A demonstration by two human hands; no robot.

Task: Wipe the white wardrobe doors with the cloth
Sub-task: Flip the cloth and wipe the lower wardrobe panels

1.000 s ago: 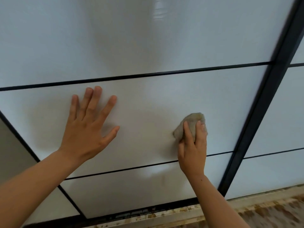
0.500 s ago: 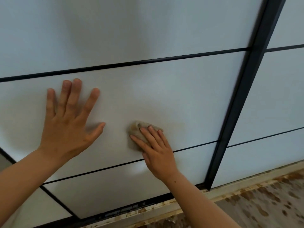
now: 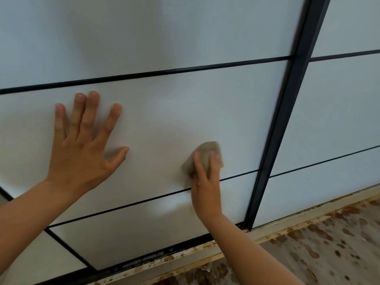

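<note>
Left hand (image 3: 82, 149) lies flat on the white wardrobe door (image 3: 185, 112), fingers spread, apparently as a brace. Right hand (image 3: 205, 190) holds the wadded cloth (image 3: 207, 152) against the same middle panel, fingers closed over it; motion blur hides the thumb. The cloth sits just above the lower dark strip (image 3: 127, 205), between the left hand and the dark vertical frame (image 3: 287, 120), nearer the frame. The panel's long axis runs left to right, so the stroke judged in hand is sideways along it, carried by the right hand alone
</note>
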